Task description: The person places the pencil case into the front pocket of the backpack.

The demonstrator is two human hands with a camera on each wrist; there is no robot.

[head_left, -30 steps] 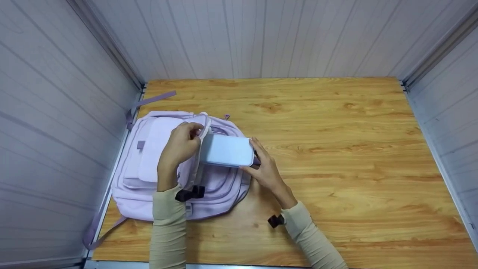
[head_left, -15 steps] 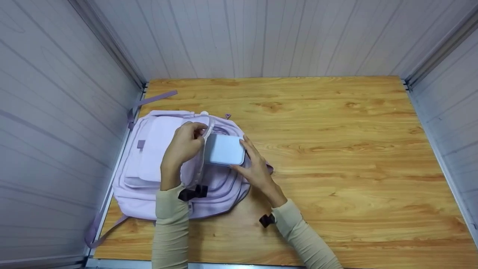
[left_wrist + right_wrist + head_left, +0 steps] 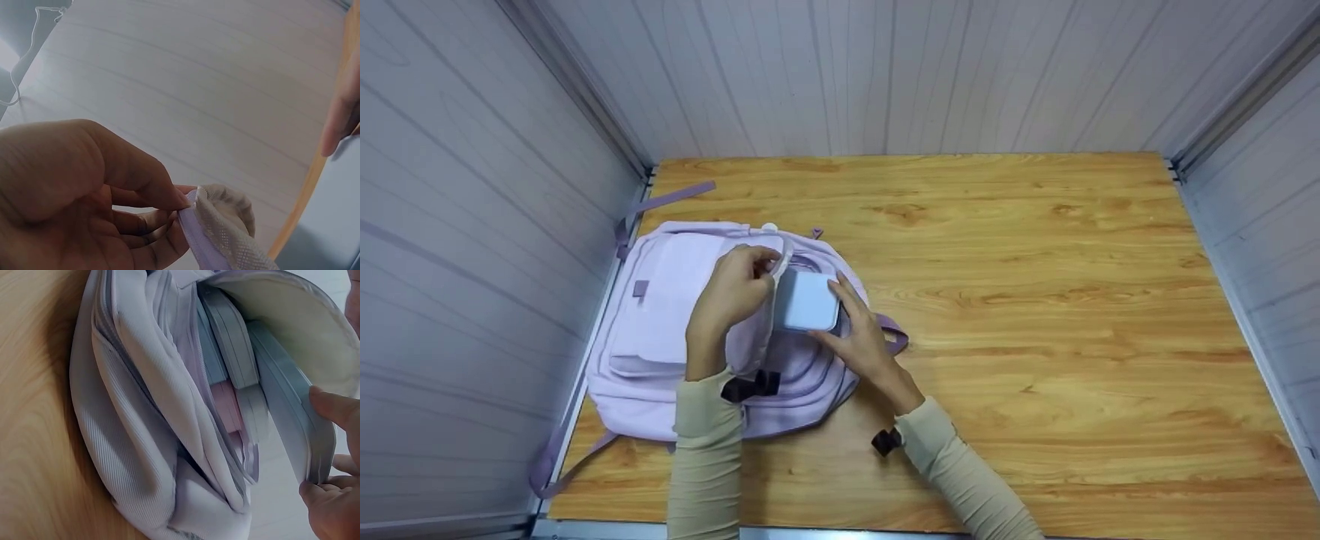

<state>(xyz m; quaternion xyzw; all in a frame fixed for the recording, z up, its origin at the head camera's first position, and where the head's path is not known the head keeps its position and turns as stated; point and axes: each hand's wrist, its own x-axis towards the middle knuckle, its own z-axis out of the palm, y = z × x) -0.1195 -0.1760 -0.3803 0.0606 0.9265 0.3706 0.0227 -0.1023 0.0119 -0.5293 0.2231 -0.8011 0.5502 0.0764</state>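
Observation:
A lilac backpack lies on the left of the table, one compartment parted. My left hand pinches the edge of its flap between thumb and fingers, lifting it away. With fingers at one side and thumb at the other, my right hand grips the outer end of a light blue rounded case. The case's inner end is hidden under the flap. In the right wrist view, a grey-blue box and a pink box sit inside, beside the case.
Wood-grain table extends to the right of the backpack. Pale panels enclose it at the back and both sides. A strap trails from the backpack's far left, and a purple loop sticks out at its right.
My right hand has moved left, sliding the blue case deeper under the flap, so less of it shows. My left hand has shifted slightly right, still holding the flap edge.

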